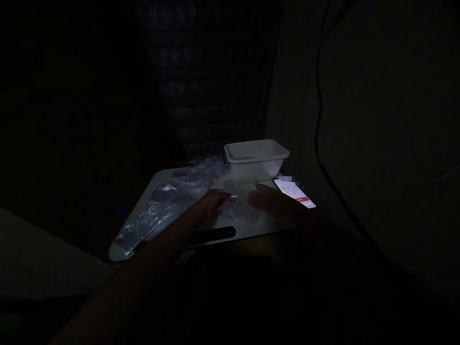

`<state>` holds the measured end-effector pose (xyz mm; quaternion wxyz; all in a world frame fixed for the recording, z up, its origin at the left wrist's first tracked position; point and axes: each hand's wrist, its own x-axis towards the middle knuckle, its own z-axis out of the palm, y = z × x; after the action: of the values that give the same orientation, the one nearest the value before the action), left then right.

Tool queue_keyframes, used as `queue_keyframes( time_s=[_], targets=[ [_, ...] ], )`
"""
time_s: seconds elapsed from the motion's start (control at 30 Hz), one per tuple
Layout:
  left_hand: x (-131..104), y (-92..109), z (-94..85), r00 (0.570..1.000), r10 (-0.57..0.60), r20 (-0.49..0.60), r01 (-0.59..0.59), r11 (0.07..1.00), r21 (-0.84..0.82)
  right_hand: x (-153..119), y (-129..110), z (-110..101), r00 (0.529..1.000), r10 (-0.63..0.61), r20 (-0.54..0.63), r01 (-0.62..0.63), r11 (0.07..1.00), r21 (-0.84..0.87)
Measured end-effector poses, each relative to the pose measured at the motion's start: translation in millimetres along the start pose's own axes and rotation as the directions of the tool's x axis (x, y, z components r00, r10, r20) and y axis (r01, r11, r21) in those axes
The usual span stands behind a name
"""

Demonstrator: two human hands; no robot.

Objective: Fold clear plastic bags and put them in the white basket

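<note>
We're looking down into a dark room at a pale tabletop (268,229), and both hands are out over it. Our left hand (214,201), just left of the centre of the board, has its fingers closed on a piece of clear plastic (230,207). Our right hand (264,197), at about three o'clock from the left, is blurred; its fingers reach towards that plastic, but we can't tell whether they are open or closed. Over at nine o'clock from our left hand lies a crumpled heap of clear plastic bags (161,206), probably several, though the dim light makes that hard to judge, running down to the board's near-left corner. Up at one o'clock sits a white rectangular tub (257,165), open at the top. At three o'clock, just beside our right hand, there's a lit phone (296,192) with a timer and a red button. A dark slot (215,234) shows at six o'clock, by the near edge.
</note>
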<state>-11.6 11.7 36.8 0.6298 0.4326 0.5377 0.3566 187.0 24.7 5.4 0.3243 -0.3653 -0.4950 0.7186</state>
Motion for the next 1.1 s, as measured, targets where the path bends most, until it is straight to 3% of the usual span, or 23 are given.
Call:
queue_keyframes(
  time_s=[0.07, 0.37, 0.73, 1.1],
  targets=[
    [2, -1, -2.8, 0.999, 0.028, -0.016, -0.028, 1.0, 0.012, -4, 3, -3, 1.0, 0.016, 0.002, -0.017, 0.997, 0.079],
    [10, -6, -15.1, 0.998, 0.069, -0.009, -0.069, 0.997, 0.029, 0, 7, 0, 0.995, -0.019, -0.096, 0.026, 0.997, 0.073],
    [0, 2, -13.8, 0.995, 0.098, -0.018, -0.098, 0.995, -0.03, -1, 5, 0, 0.988, -0.069, -0.136, 0.079, 0.994, 0.071],
    [11, -6, -20.2, 0.988, 0.153, -0.026, -0.148, 0.979, 0.138, -2, 11, -10, 0.97, -0.14, -0.199, 0.143, 0.99, 0.002]
  ],
)
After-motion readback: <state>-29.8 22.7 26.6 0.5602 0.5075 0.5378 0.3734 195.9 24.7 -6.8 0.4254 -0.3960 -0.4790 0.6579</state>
